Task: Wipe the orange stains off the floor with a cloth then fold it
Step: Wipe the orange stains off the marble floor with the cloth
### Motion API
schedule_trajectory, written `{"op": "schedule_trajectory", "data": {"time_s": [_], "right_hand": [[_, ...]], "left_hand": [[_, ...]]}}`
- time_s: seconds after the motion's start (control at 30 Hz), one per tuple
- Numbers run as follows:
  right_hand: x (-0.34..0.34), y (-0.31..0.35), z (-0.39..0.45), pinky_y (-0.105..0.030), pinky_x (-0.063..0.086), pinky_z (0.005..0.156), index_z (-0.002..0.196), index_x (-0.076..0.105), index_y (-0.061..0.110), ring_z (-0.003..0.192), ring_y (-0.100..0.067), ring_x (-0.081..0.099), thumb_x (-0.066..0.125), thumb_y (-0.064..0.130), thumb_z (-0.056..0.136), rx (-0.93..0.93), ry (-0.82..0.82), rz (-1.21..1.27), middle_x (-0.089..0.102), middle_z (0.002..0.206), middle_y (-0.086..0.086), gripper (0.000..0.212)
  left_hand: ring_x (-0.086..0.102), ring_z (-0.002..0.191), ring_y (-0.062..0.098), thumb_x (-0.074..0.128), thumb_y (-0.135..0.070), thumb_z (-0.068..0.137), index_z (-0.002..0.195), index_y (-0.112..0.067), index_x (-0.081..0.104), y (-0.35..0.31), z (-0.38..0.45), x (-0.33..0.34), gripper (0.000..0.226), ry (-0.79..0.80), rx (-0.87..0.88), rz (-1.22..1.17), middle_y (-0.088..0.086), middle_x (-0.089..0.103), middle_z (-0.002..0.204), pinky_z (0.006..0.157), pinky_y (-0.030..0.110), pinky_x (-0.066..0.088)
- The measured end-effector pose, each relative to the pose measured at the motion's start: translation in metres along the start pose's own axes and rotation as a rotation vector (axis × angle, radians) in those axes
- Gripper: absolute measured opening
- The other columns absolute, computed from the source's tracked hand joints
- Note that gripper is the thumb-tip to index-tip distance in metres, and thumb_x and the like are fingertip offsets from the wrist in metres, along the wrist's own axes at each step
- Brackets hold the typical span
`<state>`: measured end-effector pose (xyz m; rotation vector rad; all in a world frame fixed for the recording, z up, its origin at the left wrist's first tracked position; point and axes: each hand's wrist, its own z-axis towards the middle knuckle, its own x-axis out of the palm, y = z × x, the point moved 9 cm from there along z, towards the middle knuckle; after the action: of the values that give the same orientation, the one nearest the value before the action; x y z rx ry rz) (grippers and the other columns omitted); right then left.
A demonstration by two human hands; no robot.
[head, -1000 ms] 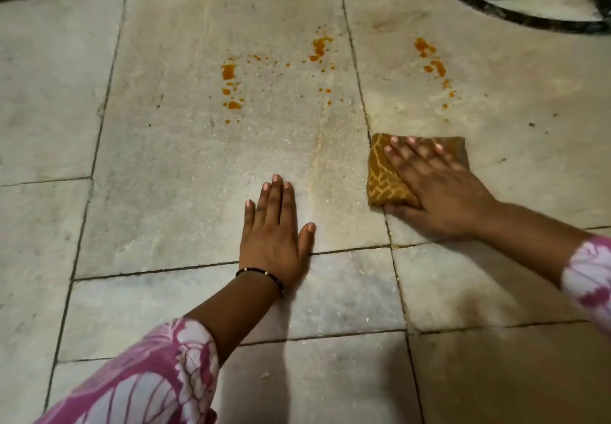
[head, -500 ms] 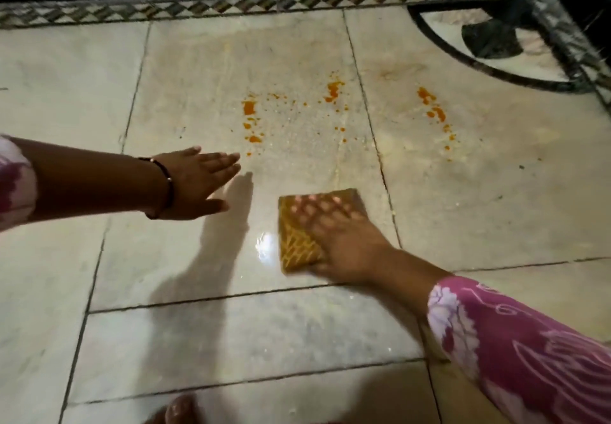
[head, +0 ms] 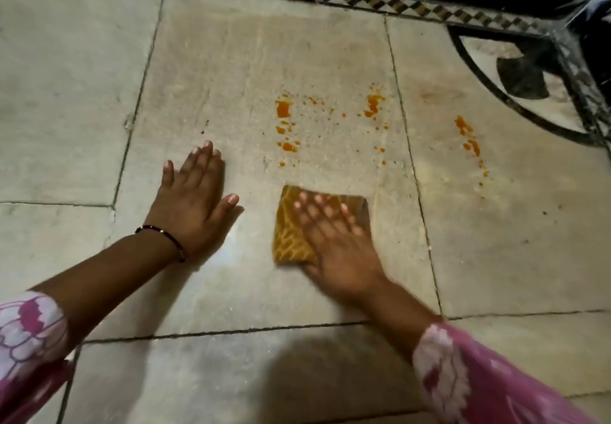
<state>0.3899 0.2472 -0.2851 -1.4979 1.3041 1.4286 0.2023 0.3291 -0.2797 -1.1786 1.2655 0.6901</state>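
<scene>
Right hand (head: pixel 334 241) flat on folded cloth (head: pixel 291 235), fingers straight and spread, pressing it to floor (head: pixel 231 59); blurred, so probably mid-stroke. Left hand (head: pixel 195 202) flat on tile too, fingers straight, holding nothing, likely just bracing. Orange stains (head: pixel 286 126) directly beyond cloth, away from body: left cluster almost straight ahead of cloth's far edge, middle cluster (head: pixel 373 106) ahead and slightly right, third cluster (head: pixel 469 140) well to right across grout line. None wiped yet. Right hand nearer all three. Next stroke, at a guess: push forward, then sweep right.
</scene>
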Motion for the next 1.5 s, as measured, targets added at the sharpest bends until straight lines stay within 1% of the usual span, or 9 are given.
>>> {"op": "schedule_trajectory", "data": {"time_s": [0.23, 0.4, 0.53, 0.63, 0.8, 0.9, 1.03, 1.3, 1.5], "right_hand": [[-0.013, -0.104, -0.111, -0.051, 0.015, 0.115, 0.15, 0.008, 0.013, 0.142, -0.025, 0.013, 0.026, 0.056, 0.09, 0.668, -0.147, 0.026, 0.023, 0.155, -0.015, 0.076], [0.013, 0.022, -0.078, -0.051, 0.02, 0.111, 0.146, 0.028, 0.011, 0.14, -0.026, 0.029, 0.043, 0.056, 0.083, 0.272, -0.096, 0.028, 0.032, 0.15, -0.008, 0.078], [-0.003, 0.012, 0.011, -0.043, 0.003, 0.115, 0.15, 0.008, 0.02, 0.145, -0.017, 0.009, 0.033, 0.061, 0.084, 0.06, -0.035, -0.063, 0.006, 0.155, 0.002, 0.082], [-0.014, -0.039, 0.02, -0.042, -0.002, 0.118, 0.151, -0.003, 0.025, 0.145, -0.012, -0.008, 0.023, 0.062, 0.087, 0.151, -0.002, -0.034, -0.005, 0.157, 0.006, 0.078], [-0.005, -0.048, -0.052, -0.045, 0.002, 0.117, 0.152, 0.005, 0.018, 0.146, -0.02, 0.002, 0.028, 0.055, 0.083, 0.423, -0.062, -0.024, 0.008, 0.159, -0.004, 0.081], [0.01, 0.021, -0.055, -0.045, 0.008, 0.112, 0.148, 0.024, 0.013, 0.142, -0.025, 0.023, 0.043, 0.053, 0.079, 0.271, -0.045, -0.014, 0.022, 0.154, -0.006, 0.083], [-0.007, 0.057, 0.022, -0.039, -0.01, 0.115, 0.152, 0.006, 0.02, 0.145, -0.014, -0.007, 0.028, 0.056, 0.083, -0.009, 0.011, 0.124, 0.001, 0.159, 0.002, 0.081], [-0.02, -0.062, 0.001, -0.043, -0.006, 0.118, 0.149, -0.011, 0.029, 0.145, -0.014, -0.013, 0.016, 0.061, 0.082, 0.322, -0.023, 0.098, -0.007, 0.159, 0.002, 0.08], [0.006, 0.032, -0.028, -0.041, 0.001, 0.114, 0.15, 0.017, 0.016, 0.143, -0.022, 0.015, 0.04, 0.054, 0.082, 0.169, -0.001, 0.05, 0.023, 0.156, -0.006, 0.082]], "left_hand": [[0.0, 0.144, 0.017, 0.012, -0.063, 0.089, 0.149, -0.01, 0.006, -0.009, -0.009, 0.019, 0.08, -0.014, 0.088, 0.109, 0.004, 0.0, 0.156, 0.114, 0.039, -0.011], [0.004, 0.143, 0.017, 0.012, -0.063, 0.089, 0.149, -0.009, 0.009, -0.01, -0.008, 0.019, 0.08, -0.004, 0.107, 0.115, 0.006, 0.005, 0.156, 0.116, 0.04, -0.003], [0.007, 0.143, 0.016, 0.015, -0.063, 0.089, 0.149, -0.009, 0.012, -0.007, -0.008, 0.021, 0.081, -0.006, 0.102, 0.126, 0.007, 0.009, 0.156, 0.116, 0.043, 0.003], [0.005, 0.143, 0.016, 0.016, -0.063, 0.088, 0.149, -0.01, 0.012, -0.006, -0.009, 0.019, 0.08, -0.013, 0.098, 0.124, 0.006, 0.008, 0.156, 0.116, 0.043, 0.004], [0.004, 0.143, 0.015, 0.017, -0.063, 0.089, 0.149, -0.011, 0.011, -0.007, -0.009, 0.019, 0.08, -0.015, 0.093, 0.124, 0.005, 0.007, 0.156, 0.116, 0.044, 0.005], [0.005, 0.143, 0.015, 0.019, -0.062, 0.089, 0.149, -0.011, 0.012, -0.009, -0.01, 0.019, 0.079, -0.014, 0.085, 0.127, 0.005, 0.007, 0.156, 0.116, 0.044, 0.005], [0.008, 0.143, 0.016, 0.016, -0.055, 0.091, 0.149, -0.011, 0.013, -0.008, -0.01, 0.017, 0.073, -0.031, 0.108, 0.111, 0.005, 0.009, 0.156, 0.116, 0.038, 0.0], [0.004, 0.143, 0.013, 0.016, -0.05, 0.093, 0.149, -0.013, 0.013, -0.005, -0.009, 0.018, 0.067, -0.038, 0.113, 0.093, 0.002, 0.006, 0.156, 0.116, 0.036, -0.003], [0.008, 0.144, 0.014, 0.015, -0.038, 0.093, 0.149, -0.014, 0.017, -0.006, -0.011, 0.013, 0.061, -0.079, 0.094, 0.009, 0.003, 0.013, 0.156, 0.117, 0.038, 0.003]]}}
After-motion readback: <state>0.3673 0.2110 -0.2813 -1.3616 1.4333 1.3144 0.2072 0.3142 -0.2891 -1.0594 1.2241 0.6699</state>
